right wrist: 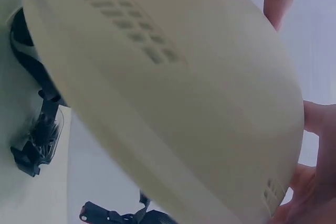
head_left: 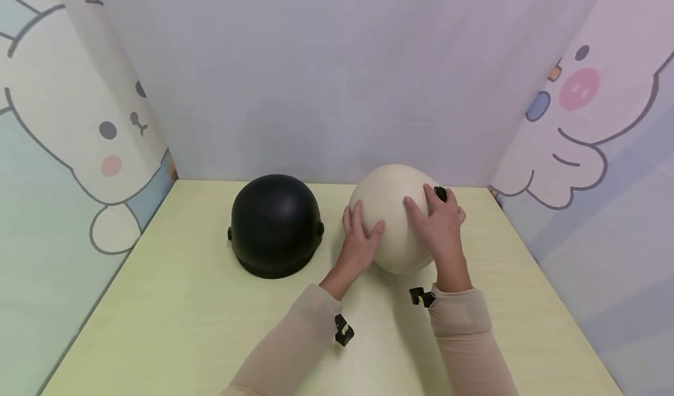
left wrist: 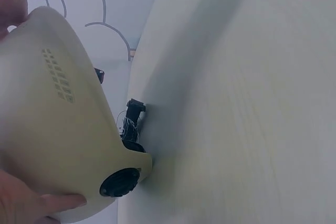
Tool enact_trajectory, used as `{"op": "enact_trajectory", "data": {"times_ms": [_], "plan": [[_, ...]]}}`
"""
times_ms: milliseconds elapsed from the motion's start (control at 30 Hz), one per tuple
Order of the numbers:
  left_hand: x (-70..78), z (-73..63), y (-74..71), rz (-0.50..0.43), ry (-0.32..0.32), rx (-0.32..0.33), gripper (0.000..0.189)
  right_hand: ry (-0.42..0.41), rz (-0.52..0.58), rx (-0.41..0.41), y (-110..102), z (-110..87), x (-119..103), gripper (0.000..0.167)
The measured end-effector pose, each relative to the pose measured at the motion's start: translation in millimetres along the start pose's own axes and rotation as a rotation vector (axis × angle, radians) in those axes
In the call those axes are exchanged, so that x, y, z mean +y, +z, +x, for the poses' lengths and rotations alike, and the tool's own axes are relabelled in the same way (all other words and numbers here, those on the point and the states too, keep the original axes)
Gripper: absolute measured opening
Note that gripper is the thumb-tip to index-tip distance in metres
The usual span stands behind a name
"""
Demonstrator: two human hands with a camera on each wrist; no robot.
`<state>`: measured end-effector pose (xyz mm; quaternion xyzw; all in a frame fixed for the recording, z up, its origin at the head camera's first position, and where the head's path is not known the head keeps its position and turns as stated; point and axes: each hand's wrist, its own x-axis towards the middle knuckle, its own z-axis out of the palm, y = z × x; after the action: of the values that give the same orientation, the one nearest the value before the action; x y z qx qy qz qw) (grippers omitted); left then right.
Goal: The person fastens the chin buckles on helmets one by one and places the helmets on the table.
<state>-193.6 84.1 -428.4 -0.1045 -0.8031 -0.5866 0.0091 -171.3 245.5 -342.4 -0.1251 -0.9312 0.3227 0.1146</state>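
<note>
A smooth cream helmet (head_left: 392,209) is held between both hands over the back right of the table. Its left side is gripped by the left hand (head_left: 360,247), thumb and fingers spread over the shell. The right hand (head_left: 441,223) holds the opposite side, near a small black part (head_left: 440,193). In the left wrist view the helmet shows a black round side fitting (left wrist: 119,182) and slotted vents (left wrist: 58,74). Black straps with a buckle (right wrist: 37,145) hang under its rim in the right wrist view. The helmet's inside is hidden.
A glossy black helmet (head_left: 276,223) stands dome up on the pale yellow table (head_left: 174,326), left of the cream one. A plain curtain (head_left: 316,80) closes the back, with cartoon-printed cloth (head_left: 58,150) at both sides. Each sleeve cuff carries a black device (head_left: 344,330).
</note>
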Motion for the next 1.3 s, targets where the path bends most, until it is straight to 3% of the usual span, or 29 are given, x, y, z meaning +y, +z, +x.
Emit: {"op": "enact_trajectory", "data": {"times_ms": [400, 767, 967, 1300], "plan": [[-2.4, -7.8, 2.1, 0.006, 0.009, -0.008, 0.077, -0.112, -0.130, 0.030, -0.1, -0.2, -19.7, 0.073], [8.1, 9.1, -12.1, 0.101, 0.081, -0.005, 0.072, -0.106, -0.149, 0.022, 1.8, -7.1, -22.1, 0.069], [14.7, 19.2, -16.7, 0.140, 0.072, -0.034, 0.069, -0.108, -0.078, 0.029, 3.5, -11.0, -18.8, 0.062], [21.3, 21.1, -15.0, 0.141, 0.058, -0.041, 0.076, -0.069, 0.085, 0.076, 3.3, -11.7, -7.6, 0.064]]}}
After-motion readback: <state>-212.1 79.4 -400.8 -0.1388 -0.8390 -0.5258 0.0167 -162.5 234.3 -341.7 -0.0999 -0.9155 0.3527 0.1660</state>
